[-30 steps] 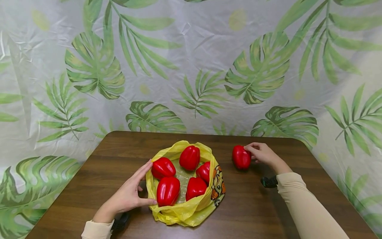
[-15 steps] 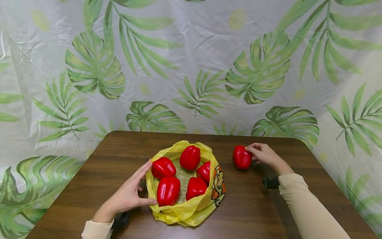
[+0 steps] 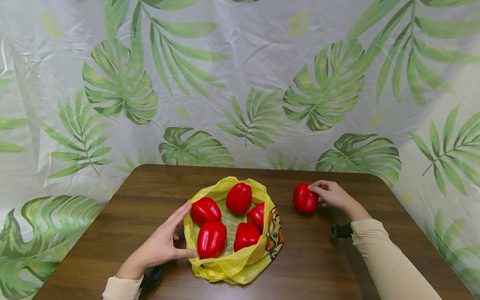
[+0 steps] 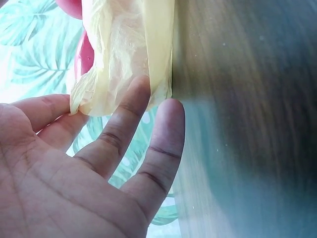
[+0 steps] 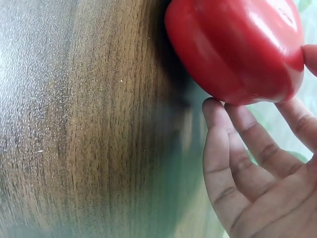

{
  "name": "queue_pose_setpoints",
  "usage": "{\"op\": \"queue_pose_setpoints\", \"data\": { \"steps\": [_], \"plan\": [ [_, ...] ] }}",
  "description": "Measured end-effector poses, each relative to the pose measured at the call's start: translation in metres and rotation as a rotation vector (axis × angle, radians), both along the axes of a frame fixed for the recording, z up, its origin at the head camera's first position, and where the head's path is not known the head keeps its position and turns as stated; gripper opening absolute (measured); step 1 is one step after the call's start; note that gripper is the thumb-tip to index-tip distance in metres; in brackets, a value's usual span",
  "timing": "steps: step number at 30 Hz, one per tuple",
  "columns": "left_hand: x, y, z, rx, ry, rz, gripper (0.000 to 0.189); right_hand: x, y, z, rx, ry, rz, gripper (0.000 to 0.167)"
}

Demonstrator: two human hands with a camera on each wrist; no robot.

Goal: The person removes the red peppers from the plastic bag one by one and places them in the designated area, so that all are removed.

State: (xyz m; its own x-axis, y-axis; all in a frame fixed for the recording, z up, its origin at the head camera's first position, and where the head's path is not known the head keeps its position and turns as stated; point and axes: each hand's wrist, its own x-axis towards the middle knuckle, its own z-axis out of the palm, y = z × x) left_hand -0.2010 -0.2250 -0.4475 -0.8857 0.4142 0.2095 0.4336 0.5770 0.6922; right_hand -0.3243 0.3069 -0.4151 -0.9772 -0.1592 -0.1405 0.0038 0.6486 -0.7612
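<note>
A yellow plastic bag point(image 3: 243, 264) stands on the table with its mouth wide apart, and several glossy red bell peppers point(image 3: 238, 198) lie inside. Along the bag's left side, my left hand point(image 3: 159, 246) rests thumb and fingertips at the rim, spread apart and mostly straight. In the left wrist view, the fingers point(image 4: 166, 139) reach against the thin plastic. Right of the bag, another bell pepper point(image 3: 304, 198) sits on the table. My right hand point(image 3: 333, 196) holds it at its right side; thumb and fingertips touch its skin in the right wrist view.
The dark brown wooden table point(image 3: 315, 266) has rounded far corners. Behind it hangs a pale cloth point(image 3: 258, 62) with green leaf prints. An orange and black cartoon point(image 3: 275, 231) is printed on the bag's right side. Dark wrist devices point(image 3: 341, 229) sit below both hands.
My right hand and the bell pepper it holds have shifted very slightly right and toward me. The left hand, the bag and the peppers inside stay where they were.
</note>
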Motion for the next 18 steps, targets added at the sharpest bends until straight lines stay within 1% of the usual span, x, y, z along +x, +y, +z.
{"op": "queue_pose_setpoints", "data": {
  "steps": [7, 12, 18],
  "plan": [
    [0.0006, 0.0, 0.0002, -0.004, -0.002, 0.001, 0.122, -0.0006, 0.0009, 0.0011, -0.006, -0.011, 0.013, 0.055],
    [0.0007, -0.0003, 0.0002, -0.008, -0.011, 0.002, 0.122, -0.0032, 0.0014, 0.001, 0.014, -0.004, 0.015, 0.057],
    [0.0003, -0.0002, -0.0001, -0.011, -0.005, 0.003, 0.122, -0.0059, 0.0013, 0.0017, 0.094, 0.068, 0.021, 0.056]
  ]
}}
